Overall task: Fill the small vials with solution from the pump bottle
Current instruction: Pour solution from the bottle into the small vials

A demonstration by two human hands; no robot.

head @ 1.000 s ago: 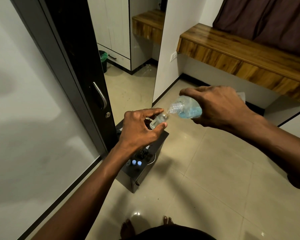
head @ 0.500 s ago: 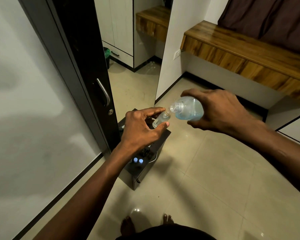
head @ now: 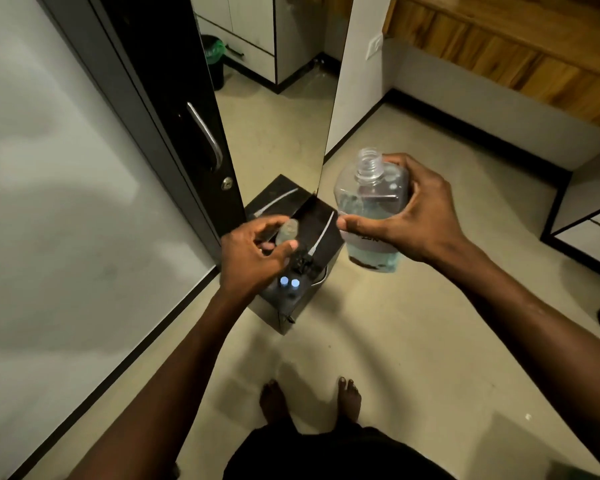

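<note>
Clear uncapped bottle [head: 371,216]; pale-blue solution

No text can be read: the white label [head: 369,241] on the pump bottle [head: 368,199] carries dark lettering, blurred beyond reading.

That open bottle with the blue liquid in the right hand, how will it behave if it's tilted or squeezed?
The bottle has no cap on its neck, so tilting would probably spill. It looks like thin clear plastic, so a hard grip may dent it. Partly filled with liquid, it likely sloshes and feels bottom-heavy.
</note>
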